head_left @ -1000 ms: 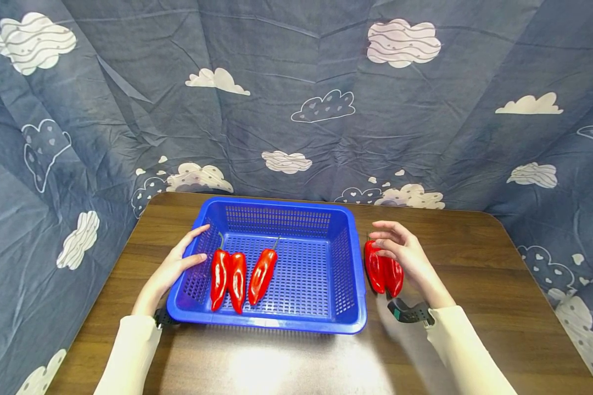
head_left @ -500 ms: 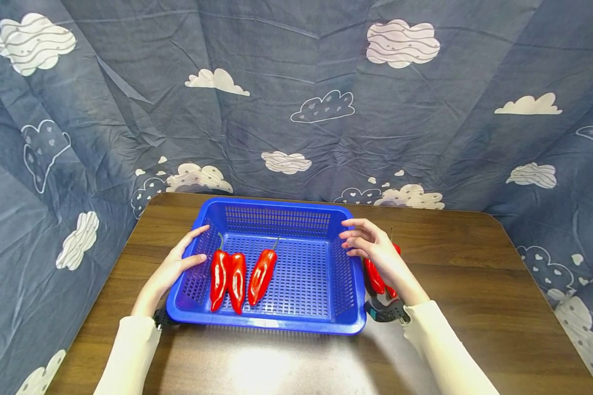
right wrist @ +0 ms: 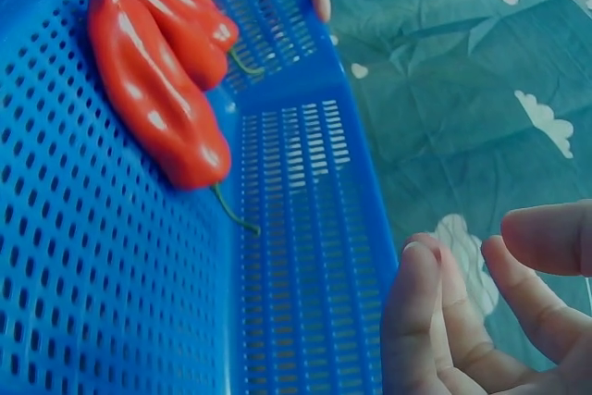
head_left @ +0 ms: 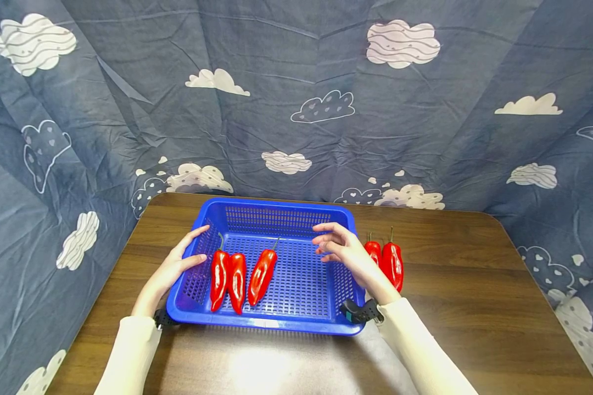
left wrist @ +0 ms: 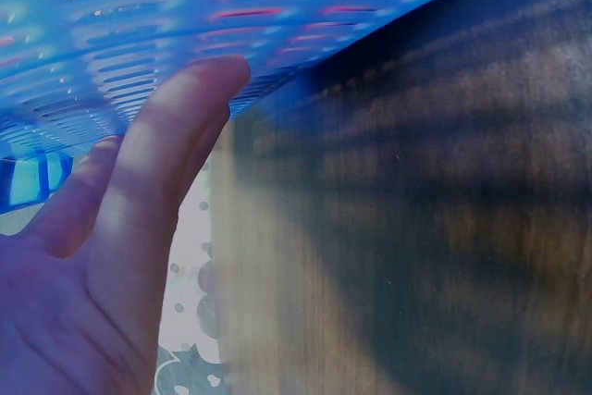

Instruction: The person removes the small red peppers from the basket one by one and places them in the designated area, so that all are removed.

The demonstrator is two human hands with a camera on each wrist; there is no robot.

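Note:
Three glossy red peppers lie in the blue plastic basket (head_left: 296, 274): two side by side at the left, one pepper (head_left: 263, 276) apart from them with its green stem pointing to the back. My left hand (head_left: 170, 269) holds the basket's left side at the rim; in the left wrist view its fingers (left wrist: 153, 154) lie against the slotted wall. My right hand (head_left: 348, 252) hovers over the basket's right side, fingers loosely bent and nothing between them. Just right of the basket, two more red peppers lie on the table, one pepper (head_left: 392, 266) in plain sight, the other partly behind my right wrist.
The basket stands on a brown wooden table (head_left: 454, 263). A dark cloth (head_left: 316, 126) with white clouds hangs behind the table and at both sides. Each wrist wears a black strap, the right strap (head_left: 361, 311) overlapping the basket's front right corner.
My right hand has moved left, from above the two table peppers to over the basket's right side, uncovering their stems. The left hand, basket and peppers have stayed put.

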